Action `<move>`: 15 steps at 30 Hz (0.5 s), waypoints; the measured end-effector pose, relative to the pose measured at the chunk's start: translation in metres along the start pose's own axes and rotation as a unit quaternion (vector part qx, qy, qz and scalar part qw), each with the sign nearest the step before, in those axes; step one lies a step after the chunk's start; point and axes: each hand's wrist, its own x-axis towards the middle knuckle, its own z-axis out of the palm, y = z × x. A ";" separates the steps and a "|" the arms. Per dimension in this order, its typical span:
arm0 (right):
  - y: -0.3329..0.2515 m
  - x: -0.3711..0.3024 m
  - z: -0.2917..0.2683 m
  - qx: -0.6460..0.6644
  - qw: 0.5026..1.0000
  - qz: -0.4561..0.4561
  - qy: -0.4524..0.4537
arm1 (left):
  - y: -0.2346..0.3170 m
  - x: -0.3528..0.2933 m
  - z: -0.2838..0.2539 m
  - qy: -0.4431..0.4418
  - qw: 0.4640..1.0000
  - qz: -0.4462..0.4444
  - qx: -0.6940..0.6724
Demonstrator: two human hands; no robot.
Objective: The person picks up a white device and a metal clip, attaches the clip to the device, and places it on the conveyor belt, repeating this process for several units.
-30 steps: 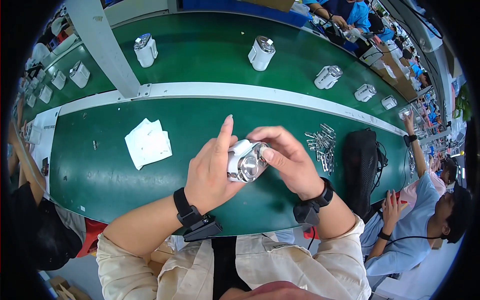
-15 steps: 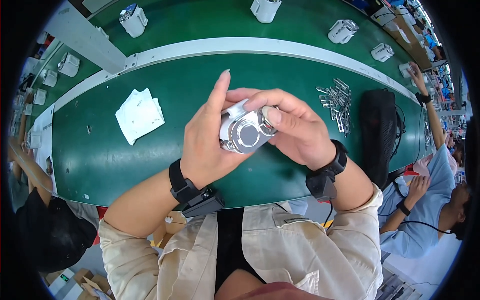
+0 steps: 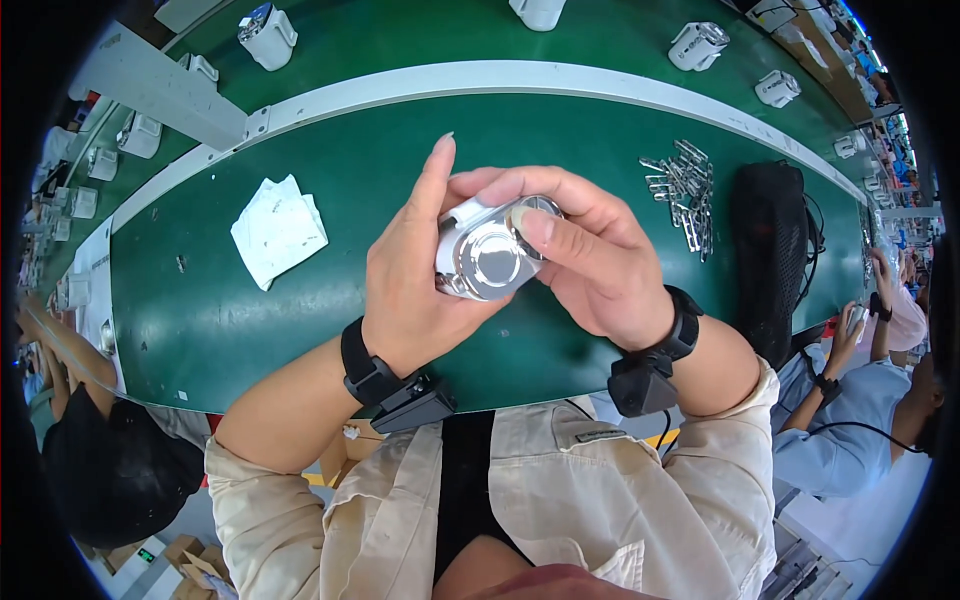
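Observation:
Between my hands, above the green table, is a small white device point(image 3: 490, 262) with a shiny chrome face and a round disc in it. My left hand point(image 3: 400, 275) cradles its left side and underside, thumb pointing up away from it. From the other side my right hand point(image 3: 600, 250) grips the device, fingers curled over its far edge. My right thumb presses the upper right of the chrome face, by a rounded shiny part. Fingers behind the device are hidden. To the right lies a pile of silver metal clips point(image 3: 685, 195).
A folded white cloth point(image 3: 278, 232) lies at left on the green table point(image 3: 230, 345). A black mesh pouch point(image 3: 765, 260) with a cable sits at right. Beyond a white rail point(image 3: 500, 78), several similar white devices point(image 3: 268, 38) stand on a green surface. Co-workers sit at both sides.
My right thumb has shifted and now covers the chrome part at the upper right. The device has turned slightly. At right, a co-worker's outstretched arm has drawn back.

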 end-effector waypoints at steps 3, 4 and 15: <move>-0.001 0.003 -0.002 -0.018 0.999 -0.027 -0.016 | 0.001 0.001 -0.001 0.015 0.999 0.023 0.024; -0.002 0.005 -0.004 -0.028 0.998 -0.037 -0.033 | 0.001 0.002 -0.003 0.017 0.999 0.032 0.024; -0.029 0.005 -0.019 -0.286 0.940 -0.167 -0.084 | 0.007 0.002 -0.018 0.001 0.999 0.034 0.013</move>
